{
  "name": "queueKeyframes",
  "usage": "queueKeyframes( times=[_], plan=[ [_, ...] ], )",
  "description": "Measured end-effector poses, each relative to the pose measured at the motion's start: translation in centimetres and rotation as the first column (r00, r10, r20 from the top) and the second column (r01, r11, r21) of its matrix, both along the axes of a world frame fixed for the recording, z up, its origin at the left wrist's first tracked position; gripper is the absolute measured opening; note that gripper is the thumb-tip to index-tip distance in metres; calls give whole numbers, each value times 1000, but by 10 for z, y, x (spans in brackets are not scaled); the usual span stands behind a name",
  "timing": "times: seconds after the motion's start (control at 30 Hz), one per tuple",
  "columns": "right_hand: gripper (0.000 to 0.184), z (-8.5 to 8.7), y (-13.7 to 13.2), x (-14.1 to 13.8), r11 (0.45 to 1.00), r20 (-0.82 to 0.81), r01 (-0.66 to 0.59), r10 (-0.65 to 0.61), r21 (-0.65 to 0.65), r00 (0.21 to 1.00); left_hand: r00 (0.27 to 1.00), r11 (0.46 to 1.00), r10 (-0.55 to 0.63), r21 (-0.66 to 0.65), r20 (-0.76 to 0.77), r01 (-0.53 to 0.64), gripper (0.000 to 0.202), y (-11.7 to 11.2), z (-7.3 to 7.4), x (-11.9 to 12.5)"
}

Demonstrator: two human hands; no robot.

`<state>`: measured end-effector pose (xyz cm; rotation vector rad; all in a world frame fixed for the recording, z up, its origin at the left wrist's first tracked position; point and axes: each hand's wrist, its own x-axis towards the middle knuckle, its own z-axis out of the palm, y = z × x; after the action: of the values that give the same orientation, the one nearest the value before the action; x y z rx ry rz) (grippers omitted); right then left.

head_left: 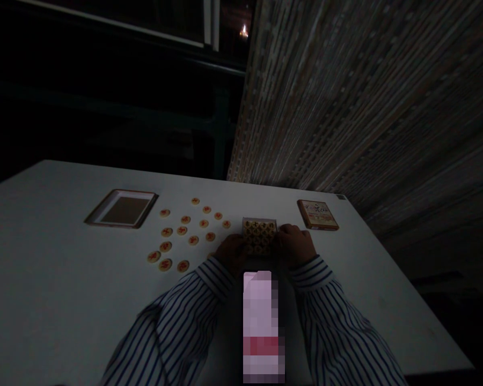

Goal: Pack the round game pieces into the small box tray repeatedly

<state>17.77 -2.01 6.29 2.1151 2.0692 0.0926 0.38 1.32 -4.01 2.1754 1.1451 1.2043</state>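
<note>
1. Between the left hand (231,253) and right hand (297,245) sits a small box (259,219) of dark-lettered pieces (261,232), on the worktop (76,284).
2. Fingers curl at its sides; too dim to tell whether they pinch.
3. Likely step: steadying the box; the next move calls for keeping it level.
4. Counted: sixteen loose red-lettered discs (194,240), one partly hidden; one open tray (124,210); one printed box (318,214); one phone (258,316).

Left hand (232,253) and right hand (297,245) hold the tray (261,219) at both sides, dark pieces (260,232) packed inside; red-marked pieces (182,230) lie scattered leftward across the table (80,289)!
</note>
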Motion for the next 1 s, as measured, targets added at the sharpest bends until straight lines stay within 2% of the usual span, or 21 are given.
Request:
queueKeyframes(
  times=[0.17,0.4,0.63,1.0],
  plan=[
    [29,3,0,-1,1000,-5,5,-5,-11,1000,1000,999,16,-36,-1,-17,15,0,1,0],
    [28,10,-11,10,997,-93,-55,60,60,994,1000,1000,17,-20,-17,-18,15,-2,8,0],
    [28,9,-20,12,999,-112,-37,34,-20,993,1000,1000,19,-18,-18,-19,13,-3,11,1],
    [26,10,-18,4,995,-62,-37,31,-90,998,1000,1000,19,4,4,-19,14,-1,3,-1]
  ],
)
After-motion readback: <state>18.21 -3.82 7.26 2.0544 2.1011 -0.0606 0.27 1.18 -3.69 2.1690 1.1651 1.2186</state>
